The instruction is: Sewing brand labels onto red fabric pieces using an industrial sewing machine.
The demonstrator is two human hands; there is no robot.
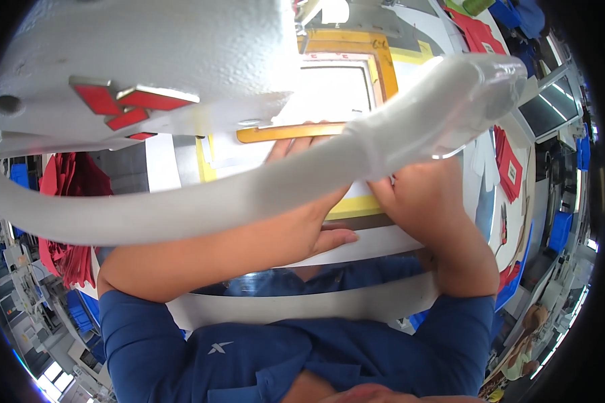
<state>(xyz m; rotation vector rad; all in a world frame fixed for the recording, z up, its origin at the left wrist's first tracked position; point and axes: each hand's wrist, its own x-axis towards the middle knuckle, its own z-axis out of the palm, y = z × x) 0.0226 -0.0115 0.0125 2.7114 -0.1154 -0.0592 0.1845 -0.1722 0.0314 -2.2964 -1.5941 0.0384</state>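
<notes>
Under a sewing machine's pale body [181, 60], a flat sheet edged with yellow tape [356, 207] lies on the work surface. An orange-yellow frame [385, 64] with a white middle is set near the needle area, and its near bar [275, 133] runs just beyond my left fingers. My left hand [316, 211] lies flat on the sheet, fingers stretched forward and thumb apart; a thick white flexible tube [249, 208] hides its middle. My right hand [420, 195] is curled at the sheet's right side, thumb bent in. The tube's clear end covers its fingertips, so what it pinches is hidden.
The tube's clear-tipped end [477, 80] hangs over the work from the left. Red fabric pieces [70, 195] are heaped at left, with more red labelled pieces [507, 164] at right. Small snips [503, 225] lie on the right table. A dark screen [550, 104] stands beyond.
</notes>
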